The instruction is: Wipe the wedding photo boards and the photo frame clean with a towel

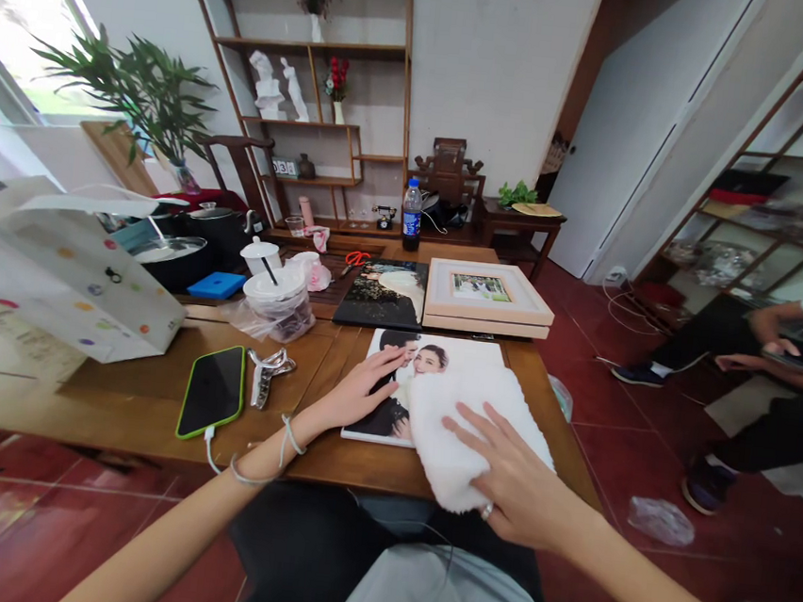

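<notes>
A photo print (393, 385) of a couple lies flat near the front edge of the wooden table (149, 419). My left hand (361, 387) rests open on the print's left side, fingers spread flat. My right hand (512, 477) lies open with fingers stretched on a white fluffy cloth (461, 420) that covers the print's right part.
A phone (213, 390) in a green case and a metal clip (268, 370) lie left of the print. Behind it are a dark photo (384, 293), stacked framed pictures (487, 298), a lidded cup (279, 301), a bottle (412, 214) and a white bag (63, 278). Another person (764, 374) sits at right.
</notes>
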`<state>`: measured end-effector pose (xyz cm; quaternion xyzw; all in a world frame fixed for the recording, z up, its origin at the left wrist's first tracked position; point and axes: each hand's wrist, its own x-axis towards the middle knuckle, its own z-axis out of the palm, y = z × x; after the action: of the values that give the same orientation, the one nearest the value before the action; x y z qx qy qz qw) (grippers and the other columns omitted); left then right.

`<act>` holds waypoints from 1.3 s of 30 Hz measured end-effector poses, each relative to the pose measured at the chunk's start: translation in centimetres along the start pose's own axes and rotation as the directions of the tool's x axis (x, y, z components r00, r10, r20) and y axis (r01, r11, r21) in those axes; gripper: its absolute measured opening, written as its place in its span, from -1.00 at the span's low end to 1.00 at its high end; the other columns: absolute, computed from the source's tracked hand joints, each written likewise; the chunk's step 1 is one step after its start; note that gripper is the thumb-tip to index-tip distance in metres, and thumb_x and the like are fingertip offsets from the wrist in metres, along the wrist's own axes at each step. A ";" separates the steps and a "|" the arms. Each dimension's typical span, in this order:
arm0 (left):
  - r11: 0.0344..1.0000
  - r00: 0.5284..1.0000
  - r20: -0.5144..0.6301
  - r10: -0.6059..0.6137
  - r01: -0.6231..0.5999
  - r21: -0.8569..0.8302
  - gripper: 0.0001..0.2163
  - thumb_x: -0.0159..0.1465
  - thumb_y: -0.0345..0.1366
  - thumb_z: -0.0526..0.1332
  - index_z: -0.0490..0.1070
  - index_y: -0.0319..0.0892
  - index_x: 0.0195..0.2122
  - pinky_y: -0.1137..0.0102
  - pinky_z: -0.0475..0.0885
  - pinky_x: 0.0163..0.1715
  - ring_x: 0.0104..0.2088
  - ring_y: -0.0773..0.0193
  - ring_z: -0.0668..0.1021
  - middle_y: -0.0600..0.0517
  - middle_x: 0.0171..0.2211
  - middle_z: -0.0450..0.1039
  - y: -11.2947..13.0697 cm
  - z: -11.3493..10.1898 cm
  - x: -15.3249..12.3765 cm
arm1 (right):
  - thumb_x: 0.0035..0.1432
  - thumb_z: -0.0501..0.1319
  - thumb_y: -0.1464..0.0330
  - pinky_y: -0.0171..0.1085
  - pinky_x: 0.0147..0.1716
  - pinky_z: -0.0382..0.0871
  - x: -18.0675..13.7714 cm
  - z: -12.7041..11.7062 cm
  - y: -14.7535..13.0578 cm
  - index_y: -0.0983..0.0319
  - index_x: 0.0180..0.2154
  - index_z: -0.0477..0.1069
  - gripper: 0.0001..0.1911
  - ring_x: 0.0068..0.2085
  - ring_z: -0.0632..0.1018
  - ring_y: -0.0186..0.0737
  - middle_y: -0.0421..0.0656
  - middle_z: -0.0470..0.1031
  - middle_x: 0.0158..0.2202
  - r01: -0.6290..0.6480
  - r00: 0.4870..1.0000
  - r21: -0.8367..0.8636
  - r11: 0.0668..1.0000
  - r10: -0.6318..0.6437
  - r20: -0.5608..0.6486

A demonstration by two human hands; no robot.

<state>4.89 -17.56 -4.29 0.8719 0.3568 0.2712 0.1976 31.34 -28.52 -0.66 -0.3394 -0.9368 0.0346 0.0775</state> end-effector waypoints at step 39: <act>1.000 1.000 -0.021 0.003 -0.002 0.028 -0.59 0.30 -0.19 0.00 0.13 -0.07 0.18 0.14 0.04 0.21 0.23 0.16 0.15 -0.02 0.23 0.09 0.2 0.2 -0.3 | -0.19 0.10 0.52 0.05 0.18 -0.13 1.3 -0.1 3.9 0.22 -0.24 0.50 -0.60 0.24 0.06 -0.03 -0.04 0.12 0.22 -0.087 0.990 -0.031 0.996 0.083 -0.111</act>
<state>4.91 -17.91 -4.42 0.8721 0.3614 0.2757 0.1814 32.82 -24.70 -0.87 -0.3819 -0.9162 0.0024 0.1210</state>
